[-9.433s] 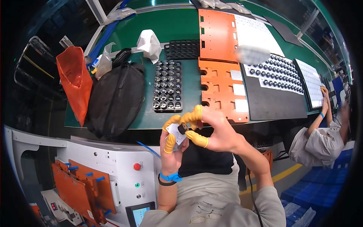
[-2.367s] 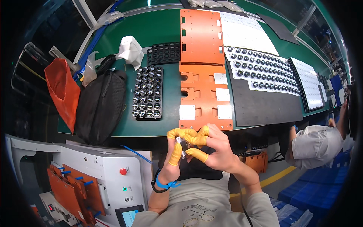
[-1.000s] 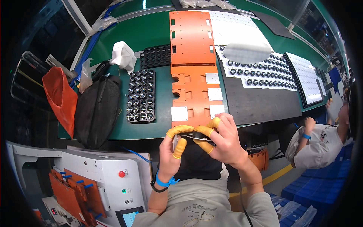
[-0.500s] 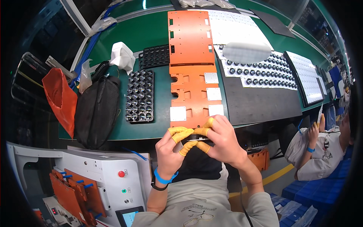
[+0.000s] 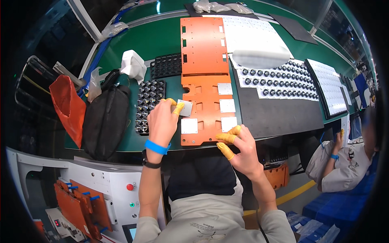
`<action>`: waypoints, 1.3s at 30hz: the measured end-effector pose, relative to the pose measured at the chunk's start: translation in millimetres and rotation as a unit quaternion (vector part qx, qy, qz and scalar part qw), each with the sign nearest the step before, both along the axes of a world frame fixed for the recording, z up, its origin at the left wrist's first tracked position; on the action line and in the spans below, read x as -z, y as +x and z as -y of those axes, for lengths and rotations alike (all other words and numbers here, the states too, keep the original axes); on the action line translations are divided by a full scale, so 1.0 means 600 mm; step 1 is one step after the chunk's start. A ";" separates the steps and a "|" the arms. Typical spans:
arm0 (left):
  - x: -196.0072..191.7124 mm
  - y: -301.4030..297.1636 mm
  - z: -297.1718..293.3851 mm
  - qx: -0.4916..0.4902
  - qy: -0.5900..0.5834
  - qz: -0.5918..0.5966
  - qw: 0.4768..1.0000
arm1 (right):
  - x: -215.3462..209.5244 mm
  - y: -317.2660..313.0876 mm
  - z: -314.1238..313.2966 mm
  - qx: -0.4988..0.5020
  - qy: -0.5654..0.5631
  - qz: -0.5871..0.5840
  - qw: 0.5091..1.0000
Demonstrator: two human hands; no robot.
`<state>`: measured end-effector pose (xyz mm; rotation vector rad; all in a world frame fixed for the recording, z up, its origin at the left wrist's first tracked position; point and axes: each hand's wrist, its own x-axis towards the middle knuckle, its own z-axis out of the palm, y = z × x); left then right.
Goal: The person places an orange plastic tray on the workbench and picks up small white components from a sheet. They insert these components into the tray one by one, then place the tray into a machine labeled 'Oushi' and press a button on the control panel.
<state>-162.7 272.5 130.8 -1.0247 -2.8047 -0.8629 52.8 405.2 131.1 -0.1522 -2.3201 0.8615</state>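
My left hand point(image 5: 163, 121), in yellow finger cots, pinches a small square white plate point(image 5: 186, 108) between thumb and fingers at the left side of the orange fixture point(image 5: 206, 111). The plate is tilted and covers part of the fixture's left edge. Several similar white plates point(image 5: 227, 105) lie in the fixture's recesses, mostly along its right side. My right hand point(image 5: 242, 152), also in yellow finger cots, is open at the fixture's near right corner, thumb and fingers apart. Left of the fixture stands a black tray point(image 5: 146, 103) of shiny round lens parts, partly hidden behind my left hand.
An orange panel point(image 5: 204, 46) lies beyond the fixture. A black mat point(image 5: 279, 111) on the right carries rows of black round parts on white boards point(image 5: 279, 77). A black bag point(image 5: 107, 121) lies at left, and a grey machine point(image 5: 105, 190) stands below. Another person point(image 5: 342, 162) works at right.
My hands were together at the table edge around a small dark round part with a plate. Now they are apart: the left has moved forward with a plate, and the right has opened.
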 end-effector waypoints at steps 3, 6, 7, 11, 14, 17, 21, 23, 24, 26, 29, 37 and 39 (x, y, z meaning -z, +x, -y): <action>0.010 -0.009 -0.021 -0.006 -0.036 0.030 0.999 | 0.005 0.002 -0.004 0.007 -0.004 -0.003 1.000; 0.009 -0.006 -0.030 -0.026 -0.058 0.065 0.996 | 0.009 0.002 -0.005 0.001 -0.018 -0.004 1.000; 0.009 -0.005 -0.032 -0.024 -0.062 0.061 0.996 | 0.010 0.001 -0.006 0.000 -0.018 -0.005 1.000; 0.020 0.000 -0.036 -0.021 -0.060 0.058 0.996 | 0.011 0.004 -0.009 0.002 -0.010 -0.001 1.000; 0.029 0.004 -0.034 -0.029 -0.049 0.056 0.997 | 0.011 -0.001 -0.006 -0.010 -0.010 -0.009 1.000; 0.047 0.011 -0.034 -0.038 -0.050 0.019 0.998 | 0.006 -0.012 0.006 -0.033 -0.012 -0.014 0.999; 0.049 0.019 -0.034 -0.050 -0.060 -0.013 0.997 | -0.012 -0.031 0.035 -0.076 0.006 -0.005 0.997; 0.046 0.016 -0.039 -0.055 -0.051 -0.003 0.997 | -0.016 -0.046 0.044 -0.101 0.023 -0.017 0.995; 0.045 0.015 -0.039 -0.058 -0.047 0.002 0.997 | -0.020 -0.055 0.049 -0.112 0.031 -0.022 0.993; 0.044 0.017 -0.035 -0.059 -0.036 -0.001 0.998 | -0.034 -0.077 0.057 -0.128 0.042 -0.038 0.990; 0.024 0.038 0.003 -0.021 0.041 -0.020 0.999 | -0.058 -0.119 0.056 -0.113 0.037 -0.065 0.991; 0.007 0.118 0.142 0.014 0.358 0.420 0.834 | -0.032 -0.293 0.047 -0.025 0.063 0.068 0.995; 0.011 0.122 0.170 0.044 0.397 0.484 0.778 | -0.005 -0.328 0.065 -0.031 0.118 0.113 0.986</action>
